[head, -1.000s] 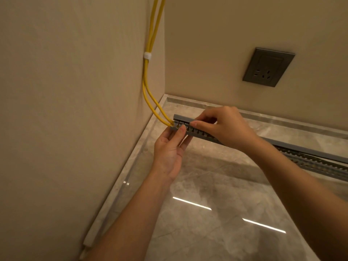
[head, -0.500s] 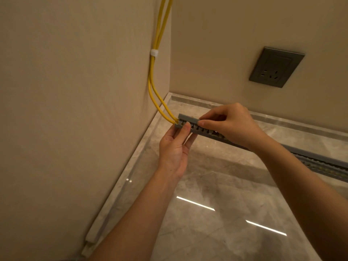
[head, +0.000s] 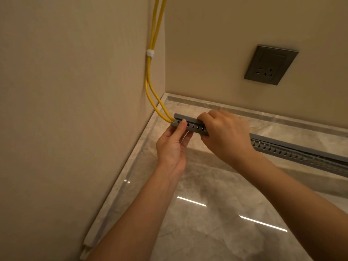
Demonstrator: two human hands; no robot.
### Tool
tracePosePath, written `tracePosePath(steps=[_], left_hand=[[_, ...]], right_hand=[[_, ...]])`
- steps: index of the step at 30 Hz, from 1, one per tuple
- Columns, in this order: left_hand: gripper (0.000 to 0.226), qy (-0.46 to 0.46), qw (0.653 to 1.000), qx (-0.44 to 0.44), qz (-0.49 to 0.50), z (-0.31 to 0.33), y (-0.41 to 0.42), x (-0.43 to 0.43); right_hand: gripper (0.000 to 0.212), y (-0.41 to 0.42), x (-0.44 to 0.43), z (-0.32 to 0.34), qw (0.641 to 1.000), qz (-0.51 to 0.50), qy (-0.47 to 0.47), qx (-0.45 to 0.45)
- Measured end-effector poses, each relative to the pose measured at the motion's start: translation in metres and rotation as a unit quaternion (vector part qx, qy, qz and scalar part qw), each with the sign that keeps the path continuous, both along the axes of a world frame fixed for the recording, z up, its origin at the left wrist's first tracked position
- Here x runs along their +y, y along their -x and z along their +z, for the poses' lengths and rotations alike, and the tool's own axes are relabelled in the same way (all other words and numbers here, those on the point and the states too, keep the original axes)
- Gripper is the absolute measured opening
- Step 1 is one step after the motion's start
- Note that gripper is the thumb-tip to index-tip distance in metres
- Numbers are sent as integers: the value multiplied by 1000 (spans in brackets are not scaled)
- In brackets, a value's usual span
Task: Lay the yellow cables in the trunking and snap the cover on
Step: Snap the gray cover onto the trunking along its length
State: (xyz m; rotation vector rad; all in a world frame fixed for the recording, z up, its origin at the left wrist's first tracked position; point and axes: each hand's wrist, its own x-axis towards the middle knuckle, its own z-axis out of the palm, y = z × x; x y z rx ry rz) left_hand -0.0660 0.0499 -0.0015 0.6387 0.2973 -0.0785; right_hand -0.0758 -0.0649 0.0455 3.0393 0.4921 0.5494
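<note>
- Nearest the camera, two bare forearms reach forward over a glossy grey marble-patterned floor (head: 216,232) that mirrors two thin strips of light.
- Along the foot of the left wall lies a pale stone skirting strip (head: 120,189), flat and smooth.
- Further in, the left hand (head: 172,146) comes up from below the near end of a long grey plastic trunking (head: 192,126); its thumb presses on the slotted side face and its fingers curl under the channel, gripping it.
- Just beside it, the right hand (head: 226,134) is closed over the top of the trunking, fingertips bent down onto the flat grey cover strip (head: 186,118) that sits along its upper edge.
- Beyond the right wrist the trunking runs off to the right, its side a row of narrow comb-like slots.
- Two round yellow cables (head: 150,91) enter the trunking's left end, curve up the left wall and rise out of view.
- A small white clip (head: 150,53) binds them against the wall.
- Farthest back, a dark grey square wall socket (head: 271,65) sits flush on the beige matt wall.
</note>
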Motion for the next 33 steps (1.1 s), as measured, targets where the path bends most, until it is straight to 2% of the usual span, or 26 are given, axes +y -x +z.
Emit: tracePosePath(steps=[8,19,22,24,25,26,27,29,31,33], left_hand=[[14,-12,1000,9,-27,-2,0,9],[14,-11,1000,14,-6,-5,3,4],[19,-83,996,4,-17,-4,1,13],[31,-228,973,-15,40,-4,1,20],[37,-342,933,-40,100,-4,3,25],[42,-466,866,-94,156,-2,4,30],[47,-576,777,-174,182,1,5,35],[54,-732,586,-329,113,6,-1,40],[53,-820,411,-397,-10,15,-11,40],[38,-872,293,-386,-69,23,-20,34]], right_hand=[[14,-13,2,3,1000,-5,14,16],[10,-10,3,-4,1000,0,10,6],[14,-12,2,-4,1000,-2,11,13],[15,-13,0,-3,1000,-6,13,13],[16,-14,-1,-2,1000,-7,13,12],[16,-15,-1,-1,1000,-8,14,11],[16,-16,-2,-1,1000,-8,17,11],[15,-18,-2,-3,1000,-9,19,12],[15,-18,-1,-4,1000,-11,17,15],[13,-19,0,-6,1000,-14,17,18]])
